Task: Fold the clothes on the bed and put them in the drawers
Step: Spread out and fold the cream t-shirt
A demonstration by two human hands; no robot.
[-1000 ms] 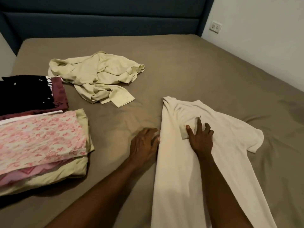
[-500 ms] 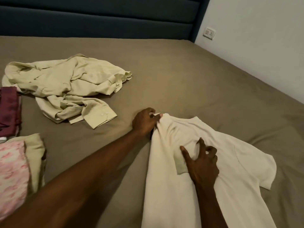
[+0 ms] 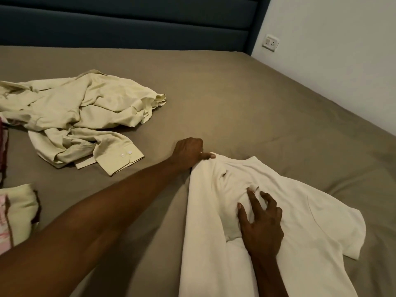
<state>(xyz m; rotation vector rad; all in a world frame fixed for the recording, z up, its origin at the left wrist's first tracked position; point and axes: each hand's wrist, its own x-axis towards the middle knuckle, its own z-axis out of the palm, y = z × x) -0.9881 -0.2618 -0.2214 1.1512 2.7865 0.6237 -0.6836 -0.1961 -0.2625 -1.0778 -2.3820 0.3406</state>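
A white T-shirt (image 3: 300, 211) lies on the brown bed sheet (image 3: 235, 99) at the lower right, its left side folded inward. My left hand (image 3: 189, 152) pinches the shirt's upper left corner near the shoulder. My right hand (image 3: 260, 219) presses on the chest of the shirt with fingers spread and slightly bent, beside the folded-in sleeve. A crumpled pale yellow long-sleeved shirt (image 3: 81, 112) lies unfolded at the left.
Folded clothes (image 3: 17, 211) sit stacked at the left edge, with a maroon piece (image 3: 3, 146) behind them. A dark blue headboard (image 3: 128, 24) runs along the far side. A white wall with a socket (image 3: 271, 42) borders the bed on the right.
My left hand moved up from the shirt's side edge to its top corner and took hold of it. My right hand stayed pressing on the chest. The view shifted right.
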